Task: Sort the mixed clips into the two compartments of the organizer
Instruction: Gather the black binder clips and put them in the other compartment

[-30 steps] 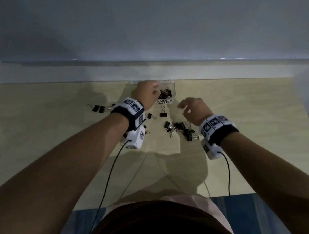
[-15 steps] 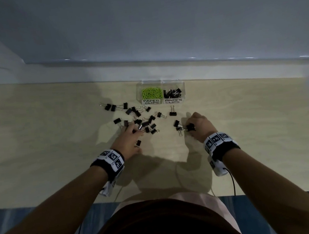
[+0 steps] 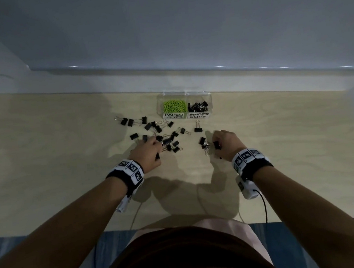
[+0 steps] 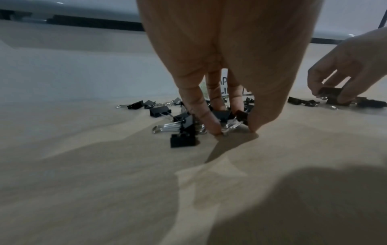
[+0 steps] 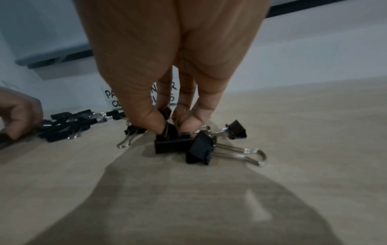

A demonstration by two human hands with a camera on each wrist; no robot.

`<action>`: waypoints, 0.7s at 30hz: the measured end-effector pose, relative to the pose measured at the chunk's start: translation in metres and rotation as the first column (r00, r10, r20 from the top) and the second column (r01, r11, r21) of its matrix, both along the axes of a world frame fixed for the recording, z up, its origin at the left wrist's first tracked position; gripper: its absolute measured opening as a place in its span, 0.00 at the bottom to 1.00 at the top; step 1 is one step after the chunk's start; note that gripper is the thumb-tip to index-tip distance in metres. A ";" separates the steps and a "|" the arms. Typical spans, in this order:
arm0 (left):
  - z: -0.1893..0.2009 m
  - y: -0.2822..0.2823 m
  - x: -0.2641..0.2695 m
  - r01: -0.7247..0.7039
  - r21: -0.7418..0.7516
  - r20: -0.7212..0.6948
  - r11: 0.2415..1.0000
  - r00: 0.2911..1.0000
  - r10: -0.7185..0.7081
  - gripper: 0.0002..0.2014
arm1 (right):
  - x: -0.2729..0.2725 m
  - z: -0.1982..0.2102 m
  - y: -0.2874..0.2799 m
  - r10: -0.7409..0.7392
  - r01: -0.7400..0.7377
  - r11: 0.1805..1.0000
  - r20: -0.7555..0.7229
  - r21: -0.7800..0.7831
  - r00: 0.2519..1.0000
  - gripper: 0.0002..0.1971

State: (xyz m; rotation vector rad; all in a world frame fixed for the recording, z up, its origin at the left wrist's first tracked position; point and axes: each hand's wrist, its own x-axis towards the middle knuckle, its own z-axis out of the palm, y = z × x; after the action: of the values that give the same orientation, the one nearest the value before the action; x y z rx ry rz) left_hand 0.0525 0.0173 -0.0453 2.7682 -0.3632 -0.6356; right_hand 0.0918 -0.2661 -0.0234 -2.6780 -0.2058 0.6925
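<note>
— Plenty is left, by my reading. Around two dozen black binder clips (image 3: 161, 135) lie scattered on the table (image 3: 45, 168), most in a loose heap near the left hand (image 3: 146, 153) and a few by the right hand (image 3: 226, 143), one alone just in front of the organizer (image 3: 184, 97).

— And what looks done?

— The clear organizer sits at the far edge of the table against the wall (image 3: 161, 27). Its left compartment, labelled PAPER CLIPS, holds the green paper clips (image 3: 173, 106); I see none loose on the table. Its right compartment, labelled BINDER CLIPS, holds a small pile of black ones. So one kind seems finished, the other barely begun.

— The hands?

— Left fingertips (image 4: 213, 127) are pressed to the table among the heap, thumb opposite, closing round a clip's wire handle; whether it is truly held I cannot tell. Right thumb and fingers pinch the upright handles of one binder clip (image 5: 172, 144) standing on the table.

— The room?

— Pale wood-grain tabletop, grey wall, dim light, blue floor below.
</note>
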 end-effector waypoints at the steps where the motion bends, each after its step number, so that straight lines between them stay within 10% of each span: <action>1: 0.000 -0.001 0.002 -0.006 0.005 -0.005 1.000 1.000 0.006 0.11 | 0.001 -0.001 0.000 -0.010 0.010 1.000 -0.003 0.008 1.000 0.08; 21: 0.029 -0.019 0.023 -0.119 -0.209 -0.027 0.971 0.993 0.116 0.08 | 0.016 0.010 0.000 -0.316 0.284 0.919 0.081 0.274 0.945 0.14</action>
State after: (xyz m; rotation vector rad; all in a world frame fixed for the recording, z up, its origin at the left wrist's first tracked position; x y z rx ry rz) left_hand 0.0751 -0.0015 -0.0161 2.5600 -0.2457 -0.5533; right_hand 0.1081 -0.2664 -0.0130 -2.4263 0.0809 0.3748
